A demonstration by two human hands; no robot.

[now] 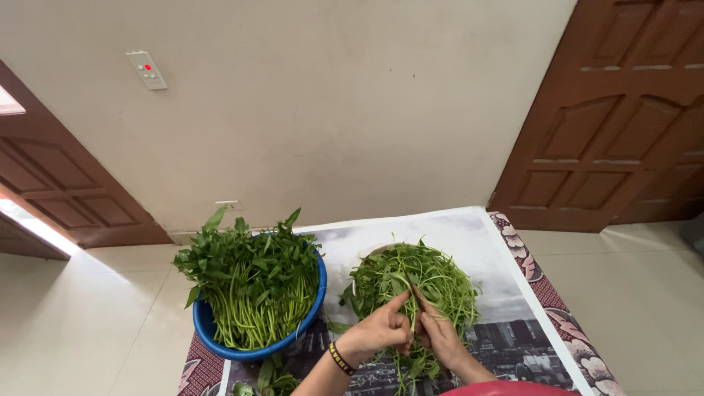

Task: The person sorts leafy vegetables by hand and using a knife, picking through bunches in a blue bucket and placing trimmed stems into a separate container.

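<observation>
Both grips closed on one green stem (415, 312): left hand (378, 331) pinches low, right hand (434, 334) just beside it. Stem's long axis runs near upright between my thumbs, directly over the heaped greens (425, 275) in the pale bowl (369, 253); blue basin (209, 330) lies well left, nearer my left hand.

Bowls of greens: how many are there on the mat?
2. A blue bowl of leafy stalks sits on the left; a pale bowl heaped with thin split strands sits beside it, just beyond both hands. None other shows.
</observation>
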